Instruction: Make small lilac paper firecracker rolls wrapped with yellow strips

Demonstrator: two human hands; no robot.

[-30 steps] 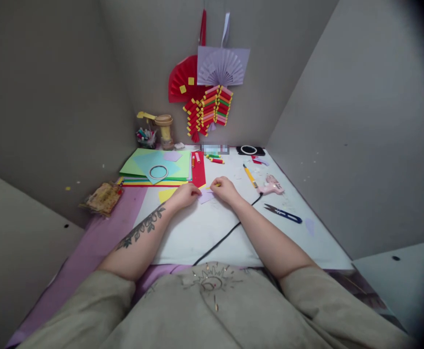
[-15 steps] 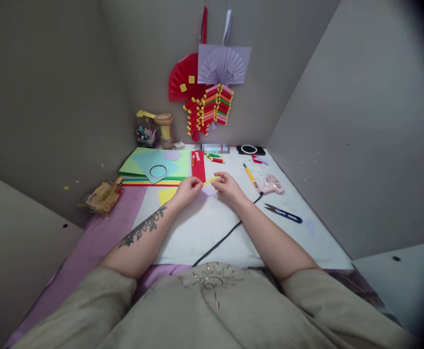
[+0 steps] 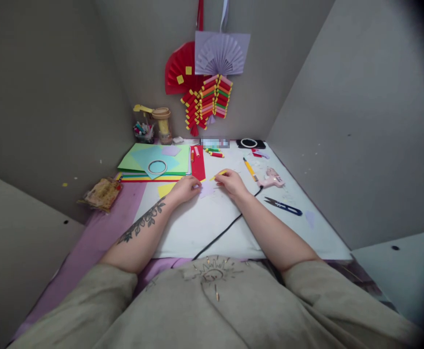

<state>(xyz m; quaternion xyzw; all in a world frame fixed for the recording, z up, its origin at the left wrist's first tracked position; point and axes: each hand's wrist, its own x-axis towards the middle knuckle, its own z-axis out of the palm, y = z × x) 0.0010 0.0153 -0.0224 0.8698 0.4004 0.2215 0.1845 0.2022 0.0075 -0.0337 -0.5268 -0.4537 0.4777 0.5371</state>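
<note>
My right hand pinches a narrow yellow paper strip between thumb and fingertips, just above the white tabletop. Across from it, my left hand is low over the table with its fingers curled together. Whatever may be between those fingertips is too small to make out. A small lilac piece of paper lies flat between the hands, beside the left fingertips. Behind my left wrist shows a yellow sheet, partly covered by the arm.
Stacked coloured sheets carry a tape roll. At right lie a yellow cutter, a pink glue gun and thread snips. A black cord crosses the table. Small paper rolls lie further back; fan decorations hang behind.
My left hand has let go of the yellow strip and moved slightly down, near the lilac paper. The strip stays in my right hand. The view has tilted a little.
</note>
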